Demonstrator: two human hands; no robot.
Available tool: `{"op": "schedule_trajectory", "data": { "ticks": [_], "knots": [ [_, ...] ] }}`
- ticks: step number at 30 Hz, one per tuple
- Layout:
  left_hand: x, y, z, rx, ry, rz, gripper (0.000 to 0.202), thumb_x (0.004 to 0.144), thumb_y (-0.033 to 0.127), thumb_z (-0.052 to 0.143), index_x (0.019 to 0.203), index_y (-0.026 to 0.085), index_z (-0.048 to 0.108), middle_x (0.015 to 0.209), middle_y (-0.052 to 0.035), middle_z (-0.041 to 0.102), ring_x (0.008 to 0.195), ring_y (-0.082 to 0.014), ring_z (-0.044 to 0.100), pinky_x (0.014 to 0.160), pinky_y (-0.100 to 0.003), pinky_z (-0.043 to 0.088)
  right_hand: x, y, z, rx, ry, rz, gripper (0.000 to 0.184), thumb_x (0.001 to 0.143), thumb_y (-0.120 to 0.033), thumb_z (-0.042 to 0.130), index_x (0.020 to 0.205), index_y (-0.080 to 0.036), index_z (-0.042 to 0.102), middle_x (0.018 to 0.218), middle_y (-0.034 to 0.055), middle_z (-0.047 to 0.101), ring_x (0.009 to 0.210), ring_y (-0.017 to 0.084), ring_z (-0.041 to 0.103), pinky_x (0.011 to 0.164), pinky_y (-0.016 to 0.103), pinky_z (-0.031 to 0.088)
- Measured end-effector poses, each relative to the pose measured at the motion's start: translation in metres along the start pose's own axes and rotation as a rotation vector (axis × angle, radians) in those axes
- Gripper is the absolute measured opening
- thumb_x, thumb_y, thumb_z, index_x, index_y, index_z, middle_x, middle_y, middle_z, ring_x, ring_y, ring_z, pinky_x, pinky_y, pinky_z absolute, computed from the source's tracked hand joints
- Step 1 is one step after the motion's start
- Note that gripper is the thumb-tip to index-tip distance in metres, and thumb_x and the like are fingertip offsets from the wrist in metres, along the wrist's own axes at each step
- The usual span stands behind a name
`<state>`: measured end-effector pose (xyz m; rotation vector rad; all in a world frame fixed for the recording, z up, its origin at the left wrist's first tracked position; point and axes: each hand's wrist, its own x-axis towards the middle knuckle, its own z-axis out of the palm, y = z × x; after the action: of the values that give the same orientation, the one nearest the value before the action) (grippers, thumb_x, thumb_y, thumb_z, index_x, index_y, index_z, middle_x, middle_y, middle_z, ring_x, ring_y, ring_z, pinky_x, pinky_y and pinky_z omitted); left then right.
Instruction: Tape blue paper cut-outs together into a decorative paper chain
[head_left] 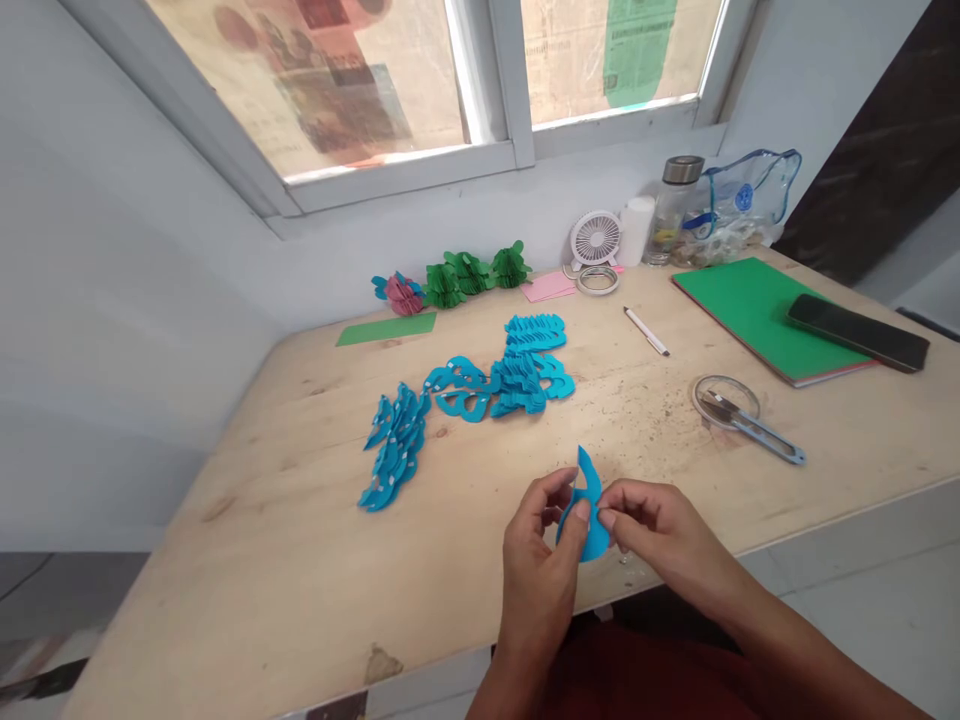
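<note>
- Left hand [541, 545]: thumb and forefinger are pressed together on the left edge of a blue cutout [591, 530]; the other fingers are curled.
- Right hand [660, 530]: the right edge of the cutout is pinched between thumb and fingertips, and the palm is turned inward.
- Cutout: it is held upright between both hands above the near edge of the table [300, 560], with its pointed tip directed upward. Whether it touches the tabletop cannot be told.
- Head view, table centre: a heap [517, 370] of blue paper pieces is laid out beyond the hands. A second row [394, 450] of blue pieces is fanned out to its left. Both are well apart from the hands.
- Head view, right side: snips [761, 432] are laid across a clear ring [724, 398], near the right hand. A pen [646, 331] is placed farther back. A phone [857, 332] is rested on a green notebook [757, 315].
- Head view, back wall: green paper shapes [472, 272] are lined up beside a pink shape [401, 293], with a green strip [386, 328] in front of them. A small fan [595, 238], a tape ring [598, 280], pink notes [547, 286], a bottle [669, 210] and a clear pouch [739, 205] are grouped below the window [487, 150].
</note>
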<state>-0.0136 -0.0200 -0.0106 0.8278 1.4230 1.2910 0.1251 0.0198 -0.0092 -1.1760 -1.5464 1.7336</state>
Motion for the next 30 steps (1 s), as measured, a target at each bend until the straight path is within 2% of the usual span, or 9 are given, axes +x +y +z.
{"op": "schedule_trajectory", "data": {
  "ticks": [6,10,16,20,22,24,26,28,30],
  "knots": [
    [0.002,0.009,0.012,-0.408,0.071,-0.222,0.032,0.068,0.024,0.077,0.098,0.015,0.07,0.089,-0.0047,0.069,0.075,-0.0125,0.059,0.068,-0.022,0.046,-0.004,0.003,0.001,-0.028,0.0,-0.026,0.015,0.084,-0.025,0.053,0.073,-0.017,0.059,0.065,-0.0022,0.054,0.062,0.011,0.047,0.059,0.023,0.037],
    [0.0,0.012,0.016,-0.555,0.105,-0.329,0.039,0.063,0.021,0.08,0.1,0.015,0.07,0.08,-0.0024,0.067,0.061,-0.0077,0.054,0.059,-0.019,0.043,-0.007,0.013,-0.004,-0.052,0.035,-0.036,0.016,0.085,-0.026,0.053,0.075,-0.016,0.061,0.067,-0.0009,0.056,0.063,0.012,0.048,0.059,0.024,0.038],
    [-0.001,0.008,0.024,-0.461,0.039,-0.331,0.025,0.061,0.022,0.082,0.083,0.014,0.073,0.074,-0.001,0.064,0.063,-0.0083,0.053,0.06,-0.018,0.043,-0.015,0.017,-0.009,-0.139,0.038,-0.043,0.016,0.086,-0.024,0.052,0.074,-0.018,0.061,0.065,-0.0013,0.057,0.061,0.012,0.048,0.057,0.024,0.038],
    [-0.001,0.003,0.028,-0.356,0.061,-0.279,0.016,0.061,0.023,0.081,0.072,0.015,0.072,0.068,0.0,0.062,0.062,-0.0089,0.05,0.057,-0.018,0.041,-0.015,0.012,-0.036,-0.315,-0.01,-0.133,0.013,0.085,-0.025,0.054,0.081,-0.02,0.066,0.077,0.002,0.066,0.071,0.016,0.057,0.064,0.027,0.044],
    [-0.002,0.002,0.029,-0.314,0.087,-0.268,0.015,0.062,0.023,0.08,0.073,0.015,0.073,0.068,-0.0001,0.062,0.062,-0.0091,0.049,0.055,-0.018,0.04,-0.009,0.013,-0.063,-0.436,0.174,-0.195,0.017,0.085,-0.03,0.054,0.087,-0.021,0.067,0.084,0.0045,0.07,0.08,0.02,0.061,0.07,0.03,0.046],
    [-0.003,0.001,0.029,-0.283,0.101,-0.268,0.015,0.063,0.023,0.079,0.074,0.016,0.073,0.07,-0.0003,0.063,0.062,-0.0091,0.049,0.055,-0.018,0.039,-0.001,0.017,-0.096,-0.617,0.493,-0.212,0.019,0.084,-0.033,0.053,0.088,-0.021,0.067,0.089,0.0064,0.071,0.077,0.021,0.062,0.072,0.034,0.046],
    [-0.004,0.0,0.029,-0.258,0.095,-0.275,0.014,0.065,0.024,0.078,0.075,0.016,0.073,0.07,-0.0004,0.063,0.062,-0.009,0.049,0.055,-0.018,0.038,0.009,0.022,-0.127,-0.789,0.737,-0.199,0.022,0.083,-0.033,0.051,0.09,-0.02,0.067,0.092,0.0082,0.071,0.079,0.023,0.063,0.073,0.036,0.046],
    [-0.006,0.0,0.03,-0.234,0.081,-0.284,0.014,0.066,0.025,0.077,0.076,0.016,0.073,0.071,-0.0006,0.063,0.062,-0.0089,0.049,0.054,-0.018,0.038,0.019,0.026,-0.15,-1.009,0.784,-0.184,0.024,0.083,-0.031,0.048,0.091,-0.019,0.067,0.093,0.0092,0.071,0.084,0.025,0.062,0.071,0.036,0.046],
    [-0.006,0.0,0.032,-0.209,0.071,-0.291,0.013,0.067,0.026,0.076,0.076,0.016,0.073,0.07,-0.0006,0.063,0.061,-0.0088,0.049,0.054,-0.018,0.038,0.027,0.027,-0.164,-1.08,0.779,-0.179,0.026,0.083,-0.031,0.045,0.089,-0.018,0.068,0.094,0.0103,0.07,0.087,0.026,0.062,0.072,0.037,0.045]
  ]
}}
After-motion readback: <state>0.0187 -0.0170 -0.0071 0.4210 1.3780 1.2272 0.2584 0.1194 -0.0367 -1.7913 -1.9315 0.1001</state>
